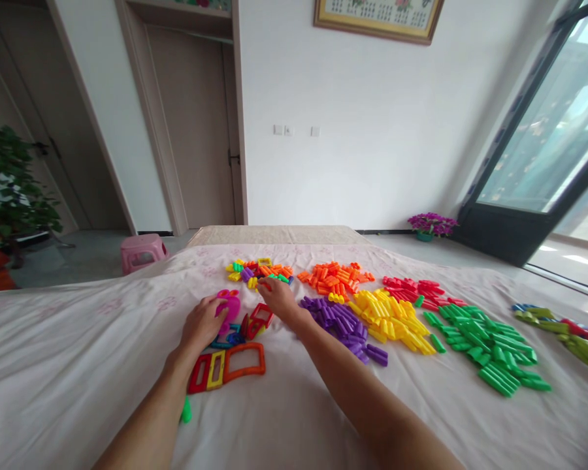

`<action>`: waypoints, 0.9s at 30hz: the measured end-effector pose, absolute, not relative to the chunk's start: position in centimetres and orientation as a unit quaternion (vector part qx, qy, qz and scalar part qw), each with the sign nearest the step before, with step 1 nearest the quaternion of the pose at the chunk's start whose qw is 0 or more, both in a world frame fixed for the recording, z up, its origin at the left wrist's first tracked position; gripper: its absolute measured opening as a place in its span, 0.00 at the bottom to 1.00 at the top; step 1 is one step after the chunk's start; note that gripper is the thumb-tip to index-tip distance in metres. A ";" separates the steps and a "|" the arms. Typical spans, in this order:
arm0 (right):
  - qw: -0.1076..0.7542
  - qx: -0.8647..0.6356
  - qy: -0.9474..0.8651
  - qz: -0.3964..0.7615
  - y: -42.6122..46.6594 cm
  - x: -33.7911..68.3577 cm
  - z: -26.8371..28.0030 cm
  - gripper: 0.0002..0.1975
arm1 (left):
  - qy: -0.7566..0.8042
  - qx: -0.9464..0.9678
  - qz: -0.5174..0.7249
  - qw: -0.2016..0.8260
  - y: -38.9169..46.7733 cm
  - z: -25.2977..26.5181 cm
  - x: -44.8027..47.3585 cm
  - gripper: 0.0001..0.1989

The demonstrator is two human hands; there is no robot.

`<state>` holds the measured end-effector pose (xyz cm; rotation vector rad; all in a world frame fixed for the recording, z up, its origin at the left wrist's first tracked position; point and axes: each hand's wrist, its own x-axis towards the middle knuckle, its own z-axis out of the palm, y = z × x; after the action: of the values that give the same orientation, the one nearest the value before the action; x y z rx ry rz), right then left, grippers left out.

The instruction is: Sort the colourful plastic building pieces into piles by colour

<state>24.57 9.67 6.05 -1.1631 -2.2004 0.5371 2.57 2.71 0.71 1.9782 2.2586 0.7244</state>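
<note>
My left hand (203,321) is closed on a magenta plastic piece (231,305) at the left of the cloth-covered table. My right hand (278,299) reaches to the near edge of a mixed pile of small plastic pieces (273,269). Its fingers are pinched together, and what is between them is too small to make out. Between the hands lie a red frame-shaped piece (261,314) and some blue pieces (235,337). Nearer to me are an orange frame piece (245,362), a yellow frame piece (216,369) and a red frame piece (199,373).
Sorted plastic tubes lie in heaps to the right: orange (333,279), purple (336,324), yellow (392,316), red (414,290) and green (490,343). Olive tubes (585,349) sit at the far right. One green piece (186,410) rests by my left forearm. A pink stool (143,251) stands beyond the table.
</note>
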 end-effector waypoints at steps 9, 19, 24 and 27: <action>0.485 -0.390 -0.498 0.604 10.4 29.9 5.1 0.18 | 0.739 0.631 0.234 0.029 2.9 0.4 2.6 0.20; 0.520 -0.399 -0.365 0.661 10.3 32.0 5.1 0.12 | 0.743 0.630 0.228 0.016 2.9 0.4 2.7 0.20; 0.605 -0.337 -0.259 0.674 11.8 33.4 7.3 0.05 | 0.741 0.630 0.233 0.013 2.9 0.3 2.7 0.20; 0.665 -0.311 -0.206 0.647 12.5 34.3 8.1 0.04 | 0.736 0.633 0.239 0.010 3.0 0.1 2.6 0.19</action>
<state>34.34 12.49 8.11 -0.7019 -0.4658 1.4615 2.55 3.02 0.07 1.9766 2.2989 0.7461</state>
